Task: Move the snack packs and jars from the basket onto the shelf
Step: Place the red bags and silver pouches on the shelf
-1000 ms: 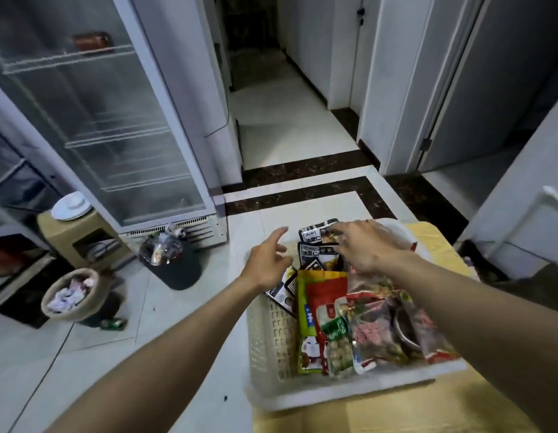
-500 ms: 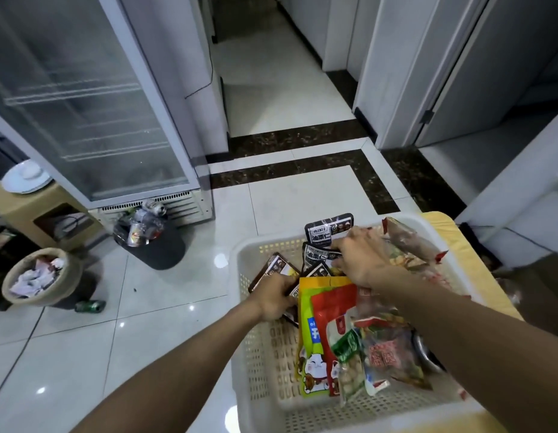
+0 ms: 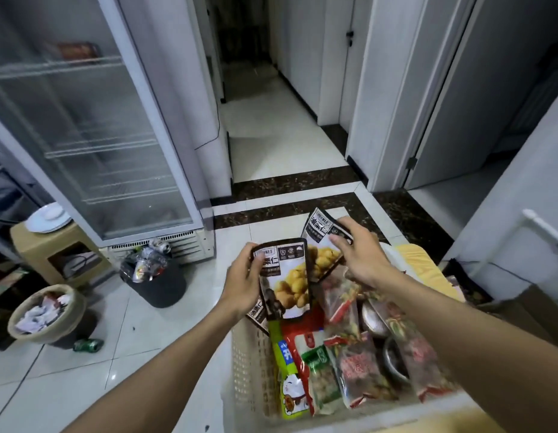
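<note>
Two packs (image 3: 285, 276) now aloft

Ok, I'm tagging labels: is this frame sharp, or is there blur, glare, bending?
Head view: the brown pack in the left hand is sharp enough, large print legible; the fridge shelves look smeared; door frames lean at the edges; small glare spots on the floor tiles.

Lighting was pretty flat and cool, small glare spots on the near floor tiles (image 3: 146, 354). Far hallway (image 3: 240, 32) went dark, edges bowed fisheye-style, left glass fridge door (image 3: 84, 120) looked smeared.
</note>
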`<state>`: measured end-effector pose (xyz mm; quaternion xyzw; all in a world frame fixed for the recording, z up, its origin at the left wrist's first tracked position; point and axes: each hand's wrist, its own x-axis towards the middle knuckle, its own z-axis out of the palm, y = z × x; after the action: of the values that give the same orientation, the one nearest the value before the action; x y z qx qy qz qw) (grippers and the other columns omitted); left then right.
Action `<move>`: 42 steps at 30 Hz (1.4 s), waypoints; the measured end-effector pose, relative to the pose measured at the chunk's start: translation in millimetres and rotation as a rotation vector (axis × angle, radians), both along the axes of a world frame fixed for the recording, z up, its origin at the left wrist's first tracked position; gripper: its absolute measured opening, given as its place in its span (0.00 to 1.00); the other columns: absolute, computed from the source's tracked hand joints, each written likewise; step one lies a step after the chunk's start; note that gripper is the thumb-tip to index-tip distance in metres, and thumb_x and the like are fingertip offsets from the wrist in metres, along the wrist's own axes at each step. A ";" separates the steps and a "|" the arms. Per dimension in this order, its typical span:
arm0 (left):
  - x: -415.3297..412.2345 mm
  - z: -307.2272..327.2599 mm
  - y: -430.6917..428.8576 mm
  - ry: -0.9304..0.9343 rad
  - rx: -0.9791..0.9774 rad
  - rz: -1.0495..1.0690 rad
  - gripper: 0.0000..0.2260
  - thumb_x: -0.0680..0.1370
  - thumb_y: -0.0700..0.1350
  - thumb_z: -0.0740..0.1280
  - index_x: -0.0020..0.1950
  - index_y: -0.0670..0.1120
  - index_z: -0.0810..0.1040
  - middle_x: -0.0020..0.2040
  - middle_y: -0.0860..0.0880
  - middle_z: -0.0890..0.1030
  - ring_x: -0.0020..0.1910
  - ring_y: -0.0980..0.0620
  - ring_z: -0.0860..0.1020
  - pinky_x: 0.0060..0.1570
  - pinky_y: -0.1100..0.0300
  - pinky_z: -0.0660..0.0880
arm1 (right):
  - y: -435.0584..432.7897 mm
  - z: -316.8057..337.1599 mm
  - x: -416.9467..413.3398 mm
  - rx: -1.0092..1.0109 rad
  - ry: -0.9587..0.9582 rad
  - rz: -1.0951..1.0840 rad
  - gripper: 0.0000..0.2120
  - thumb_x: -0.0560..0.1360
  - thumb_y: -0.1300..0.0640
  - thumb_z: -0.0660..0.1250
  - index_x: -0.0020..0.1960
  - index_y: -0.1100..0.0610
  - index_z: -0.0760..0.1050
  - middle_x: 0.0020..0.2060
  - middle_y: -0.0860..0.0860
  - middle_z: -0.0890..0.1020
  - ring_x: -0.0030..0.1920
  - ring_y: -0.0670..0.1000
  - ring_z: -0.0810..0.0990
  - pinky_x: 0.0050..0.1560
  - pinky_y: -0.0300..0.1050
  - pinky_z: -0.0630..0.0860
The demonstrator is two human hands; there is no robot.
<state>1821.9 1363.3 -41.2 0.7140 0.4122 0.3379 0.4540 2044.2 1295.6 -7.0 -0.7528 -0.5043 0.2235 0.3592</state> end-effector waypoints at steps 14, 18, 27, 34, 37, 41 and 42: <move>19.5 137.5 -92.7 -0.150 0.210 -0.056 0.08 0.83 0.47 0.58 0.50 0.46 0.75 0.47 0.43 0.80 0.49 0.42 0.78 0.51 0.46 0.75 | -161.5 143.4 23.2 0.252 -0.066 -0.026 0.11 0.81 0.60 0.62 0.62 0.53 0.76 0.52 0.46 0.80 0.50 0.42 0.77 0.49 0.27 0.69; 39.7 154.8 -147.5 -0.240 0.175 -0.194 0.08 0.83 0.46 0.60 0.49 0.46 0.77 0.44 0.46 0.83 0.46 0.46 0.81 0.47 0.50 0.76 | -243.5 162.8 19.7 0.282 -0.074 -0.143 0.11 0.80 0.58 0.63 0.61 0.51 0.77 0.53 0.46 0.82 0.55 0.47 0.79 0.57 0.42 0.74; 111.2 207.3 -303.9 -0.372 0.036 -0.573 0.07 0.82 0.45 0.61 0.54 0.50 0.79 0.47 0.49 0.84 0.48 0.50 0.83 0.53 0.46 0.79 | -461.0 215.3 16.2 0.283 -0.262 -0.510 0.12 0.80 0.61 0.64 0.62 0.55 0.77 0.56 0.48 0.81 0.57 0.46 0.78 0.61 0.38 0.71; 186.2 263.2 -443.4 -0.504 -0.114 -0.785 0.07 0.82 0.44 0.62 0.51 0.51 0.79 0.42 0.52 0.86 0.39 0.53 0.83 0.40 0.56 0.78 | -620.1 267.9 43.8 0.346 -0.402 -0.798 0.10 0.80 0.61 0.63 0.58 0.53 0.78 0.53 0.45 0.81 0.53 0.42 0.77 0.53 0.32 0.69; 227.0 288.5 -497.2 -0.477 -0.134 -0.883 0.06 0.81 0.44 0.62 0.51 0.52 0.79 0.42 0.52 0.86 0.41 0.49 0.83 0.44 0.49 0.78 | -680.0 288.6 68.5 0.400 -0.394 -0.923 0.09 0.80 0.60 0.63 0.58 0.53 0.79 0.51 0.46 0.81 0.50 0.45 0.78 0.49 0.32 0.73; 293.7 321.5 -572.1 -0.453 -0.031 -0.967 0.07 0.81 0.41 0.62 0.49 0.51 0.78 0.43 0.45 0.84 0.38 0.43 0.79 0.31 0.54 0.77 | -761.2 312.3 123.1 0.475 -0.354 -1.068 0.08 0.81 0.60 0.63 0.56 0.52 0.79 0.47 0.47 0.82 0.45 0.44 0.79 0.46 0.34 0.74; 311.8 328.3 -591.8 -0.450 -0.016 -0.989 0.06 0.81 0.40 0.62 0.50 0.48 0.78 0.43 0.43 0.83 0.36 0.43 0.78 0.25 0.57 0.75 | -781.6 316.2 141.1 0.478 -0.361 -1.103 0.08 0.80 0.60 0.63 0.53 0.50 0.79 0.47 0.47 0.82 0.44 0.44 0.79 0.48 0.35 0.75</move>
<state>2133.7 771.6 287.2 0.7294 -0.0776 0.2255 0.6412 2185.2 514.0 309.1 -0.8271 -0.1304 -0.2445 0.4890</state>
